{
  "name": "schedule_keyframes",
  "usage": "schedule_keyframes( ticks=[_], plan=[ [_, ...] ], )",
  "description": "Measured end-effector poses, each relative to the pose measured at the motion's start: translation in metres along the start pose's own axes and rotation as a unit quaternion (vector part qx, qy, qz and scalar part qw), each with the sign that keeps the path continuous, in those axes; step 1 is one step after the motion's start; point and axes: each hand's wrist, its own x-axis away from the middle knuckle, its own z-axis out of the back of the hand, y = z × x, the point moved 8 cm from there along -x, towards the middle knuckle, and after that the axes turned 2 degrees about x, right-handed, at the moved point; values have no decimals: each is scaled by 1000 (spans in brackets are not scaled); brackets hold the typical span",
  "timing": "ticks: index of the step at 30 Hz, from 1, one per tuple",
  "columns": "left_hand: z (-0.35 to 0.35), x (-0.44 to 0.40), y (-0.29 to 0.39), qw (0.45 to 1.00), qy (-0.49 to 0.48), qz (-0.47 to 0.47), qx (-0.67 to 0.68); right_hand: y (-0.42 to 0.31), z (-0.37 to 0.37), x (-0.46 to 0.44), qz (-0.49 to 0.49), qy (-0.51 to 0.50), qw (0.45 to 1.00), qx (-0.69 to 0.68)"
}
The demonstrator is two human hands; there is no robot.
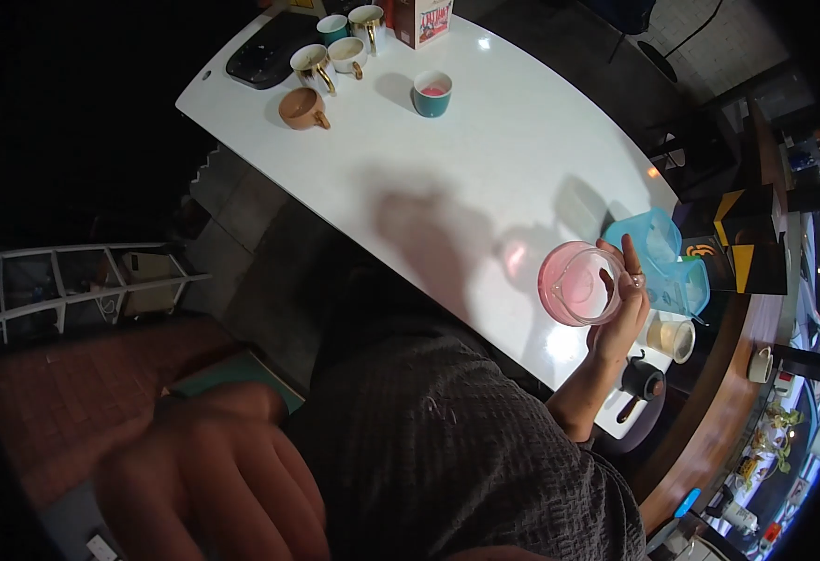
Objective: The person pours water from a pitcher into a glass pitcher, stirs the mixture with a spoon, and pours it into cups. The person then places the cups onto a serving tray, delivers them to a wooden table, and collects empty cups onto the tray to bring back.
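Observation:
My right hand is wrapped round the side of a clear glass jug with pink liquid in it, above the white table. My left hand is large and close to the camera at the lower left, back towards the view. Its fingers are bent and pressed together, and their tips are hidden, so anything in it cannot be seen. Farther back on the table stands a teal cup with something pink inside.
Several mugs and a black tray are at the far left of the table, a box at the back. Blue containers, a beige-filled cup and a small black pot stand right of the jug.

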Motion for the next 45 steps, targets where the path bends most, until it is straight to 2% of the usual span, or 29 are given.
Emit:
schedule_keyframes(
  ticks=[2,6,7,8,10,12,14,15,16,18,20,21,22,24,26,29,33,36,42,45],
  plan=[
    [29,14,21,995,33,-66,-61,2,-9,-1,0,7,1000,-7],
    [126,11,54,992,-9,-82,-99,2,-24,0,21,48,998,25],
    [161,17,61,984,98,-50,-138,1,-28,1,20,65,997,21],
    [197,27,70,963,203,-17,-176,1,-32,2,20,82,996,17],
    [287,38,80,922,246,86,-286,-1,-45,6,15,100,995,15],
    [368,34,85,830,373,178,-374,-2,-60,9,-2,132,991,-19],
    [444,39,91,736,419,258,-464,-3,-74,11,-8,153,988,-7],
    [476,44,92,692,419,300,-506,-5,-81,13,-6,171,985,0],
    [503,44,89,697,410,305,-503,-6,-87,15,-5,189,982,6],
    [558,52,81,659,370,337,-561,-5,-101,20,-8,207,978,5],
    [621,61,62,676,305,310,-595,-5,-113,24,-10,234,972,3],
    [644,61,53,675,284,333,-593,-5,-116,28,-17,249,968,21],
    [653,57,47,681,275,337,-589,-5,-121,32,-18,260,965,24],
    [664,44,36,640,217,337,-655,-7,-129,40,-22,278,959,46],
    [684,39,18,660,206,350,-632,-9,-137,47,-25,302,952,54],
    [702,36,1,695,216,303,-616,-12,-141,58,-19,326,942,76],
    [726,36,-14,736,221,297,-567,-15,-148,67,-30,357,928,103],
    [716,32,-14,713,206,317,-590,-17,-149,73,-22,367,925,98],
    [708,33,-11,753,201,286,-558,-14,-146,79,-42,361,924,118],
    [678,29,10,723,216,265,-601,-12,-146,77,-42,351,928,116]
  ],
)
